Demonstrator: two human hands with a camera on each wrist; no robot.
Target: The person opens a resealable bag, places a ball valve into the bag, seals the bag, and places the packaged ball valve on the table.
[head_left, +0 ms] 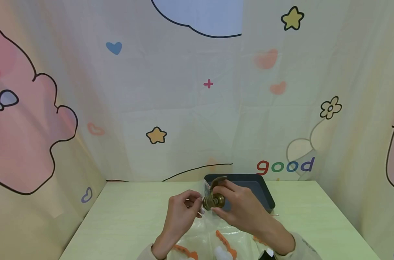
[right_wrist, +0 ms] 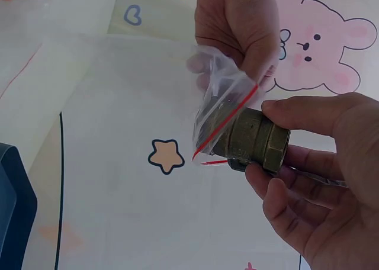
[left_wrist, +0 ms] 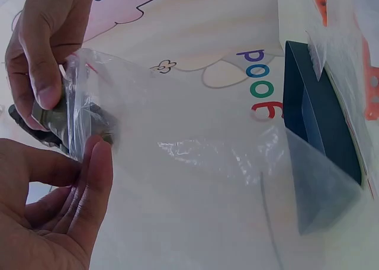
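My right hand (head_left: pixel 244 206) grips a brass valve (head_left: pixel 209 201) by its body, with a lever handle (head_left: pixel 218 181) sticking up from it. In the right wrist view, the thumb and fingers hold the hexagonal end of the valve (right_wrist: pixel 251 138). A clear zip bag (right_wrist: pixel 222 107) with a red strip covers the valve's other end, its mouth around the body. My left hand (head_left: pixel 183 210) pinches the bag near its mouth. The left wrist view shows the clear bag (left_wrist: pixel 228 157) hanging away from both hands.
A dark blue tray (head_left: pixel 266 195) stands behind the hands at the table's back edge. Clear plastic with several orange pieces (head_left: pixel 226 243) lies at the front, beside a black object (head_left: pixel 266 255) cut off by the frame. A printed curtain (head_left: pixel 184 90) surrounds the table.
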